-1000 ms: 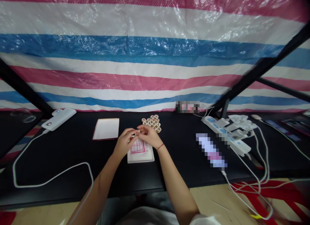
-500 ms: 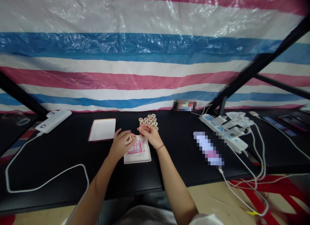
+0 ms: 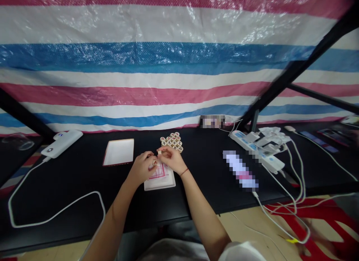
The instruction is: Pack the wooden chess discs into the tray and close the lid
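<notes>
Head view, left hand (image 3: 142, 167), right hand (image 3: 173, 160) clamping discs (image 3: 155, 162), tray (image 3: 119, 151) leftward, power strip (image 3: 273, 164) rightward

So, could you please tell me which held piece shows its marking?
The piece in the left hand: its marking shows, while the other piece in the right hand shows only pale surface.

A: Which inscriptions are legible?

B: None. Red and black characters mark the clustered round pieces (image 3: 169, 143), another marks the held piece (image 3: 155, 162) in the left hand (image 3: 143, 166); all are too small to read, as is the lit display (image 3: 61, 135) on the white device (image 3: 65, 143).
</notes>
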Action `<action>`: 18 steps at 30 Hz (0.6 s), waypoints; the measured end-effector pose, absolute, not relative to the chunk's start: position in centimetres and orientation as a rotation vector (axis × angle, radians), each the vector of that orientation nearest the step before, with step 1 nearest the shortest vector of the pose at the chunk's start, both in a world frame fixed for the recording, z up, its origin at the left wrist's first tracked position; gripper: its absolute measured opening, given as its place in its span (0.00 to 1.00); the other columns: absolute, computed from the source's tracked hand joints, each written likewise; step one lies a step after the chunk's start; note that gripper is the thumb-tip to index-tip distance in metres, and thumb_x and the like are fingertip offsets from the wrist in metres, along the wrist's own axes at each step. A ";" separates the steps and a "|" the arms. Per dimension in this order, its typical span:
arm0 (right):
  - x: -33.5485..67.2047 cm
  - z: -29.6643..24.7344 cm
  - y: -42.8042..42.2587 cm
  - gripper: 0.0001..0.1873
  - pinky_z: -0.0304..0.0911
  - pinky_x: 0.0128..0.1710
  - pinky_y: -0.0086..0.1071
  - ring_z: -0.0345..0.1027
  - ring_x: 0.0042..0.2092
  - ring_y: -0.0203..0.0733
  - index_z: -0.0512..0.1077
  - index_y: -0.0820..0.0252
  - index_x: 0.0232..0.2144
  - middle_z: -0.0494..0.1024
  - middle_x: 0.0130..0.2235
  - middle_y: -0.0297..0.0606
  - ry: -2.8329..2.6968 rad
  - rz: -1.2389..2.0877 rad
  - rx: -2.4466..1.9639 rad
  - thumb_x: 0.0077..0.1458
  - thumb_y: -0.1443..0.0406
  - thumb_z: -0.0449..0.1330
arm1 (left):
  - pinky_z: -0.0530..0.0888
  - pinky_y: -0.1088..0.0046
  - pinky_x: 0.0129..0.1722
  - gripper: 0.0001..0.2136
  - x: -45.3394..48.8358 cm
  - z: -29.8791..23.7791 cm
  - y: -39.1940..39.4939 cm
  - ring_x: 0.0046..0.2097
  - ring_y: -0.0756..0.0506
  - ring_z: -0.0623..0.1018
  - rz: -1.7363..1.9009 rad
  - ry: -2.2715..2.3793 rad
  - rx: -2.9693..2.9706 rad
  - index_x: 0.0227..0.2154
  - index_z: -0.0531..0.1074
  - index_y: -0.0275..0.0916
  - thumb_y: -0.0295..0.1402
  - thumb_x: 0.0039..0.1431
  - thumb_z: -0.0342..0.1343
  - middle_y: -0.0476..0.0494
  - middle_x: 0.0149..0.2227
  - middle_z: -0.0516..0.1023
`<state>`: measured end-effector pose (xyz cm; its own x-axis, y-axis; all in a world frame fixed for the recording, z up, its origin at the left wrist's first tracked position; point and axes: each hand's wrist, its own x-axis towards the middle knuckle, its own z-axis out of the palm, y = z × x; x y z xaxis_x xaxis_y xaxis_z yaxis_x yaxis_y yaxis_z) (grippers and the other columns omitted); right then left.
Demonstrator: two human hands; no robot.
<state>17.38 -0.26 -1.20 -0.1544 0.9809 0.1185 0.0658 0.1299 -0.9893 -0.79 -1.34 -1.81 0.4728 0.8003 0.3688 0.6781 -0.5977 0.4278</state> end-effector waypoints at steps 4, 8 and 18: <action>17.1 -1.0 -1.1 0.12 0.70 0.41 0.33 0.72 0.40 0.39 0.74 0.57 0.37 0.75 0.42 0.40 -1.723 0.853 -1.007 0.47 0.68 0.61 | 0.71 0.63 0.46 0.10 -1.1 -2.3 -1.1 0.43 0.42 0.74 0.778 1.249 2.459 0.42 0.71 0.40 0.31 0.58 0.52 0.41 0.42 0.75; 16.9 -0.8 -1.9 0.12 0.66 0.46 0.36 0.71 0.44 0.40 0.74 0.58 0.38 0.75 0.42 0.41 -1.952 0.553 -0.995 0.49 0.71 0.59 | 0.71 0.62 0.45 0.12 -1.2 -2.9 -0.8 0.44 0.41 0.75 0.808 1.251 2.389 0.43 0.70 0.40 0.30 0.55 0.54 0.42 0.41 0.76; 17.0 -1.6 -1.6 0.06 0.59 0.47 0.38 0.66 0.44 0.44 0.74 0.57 0.31 0.77 0.41 0.38 -2.160 0.350 -1.148 0.48 0.71 0.63 | 0.70 0.58 0.51 0.20 -1.8 -4.3 -0.4 0.48 0.40 0.74 0.871 1.192 2.284 0.51 0.69 0.40 0.31 0.53 0.54 0.39 0.47 0.75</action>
<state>16.99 -1.64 -1.59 -0.3987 0.8123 0.4257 0.6365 0.5793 -0.5092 -1.78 -0.42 -4.28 0.4365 0.8349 0.3353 0.5727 -0.5453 0.6121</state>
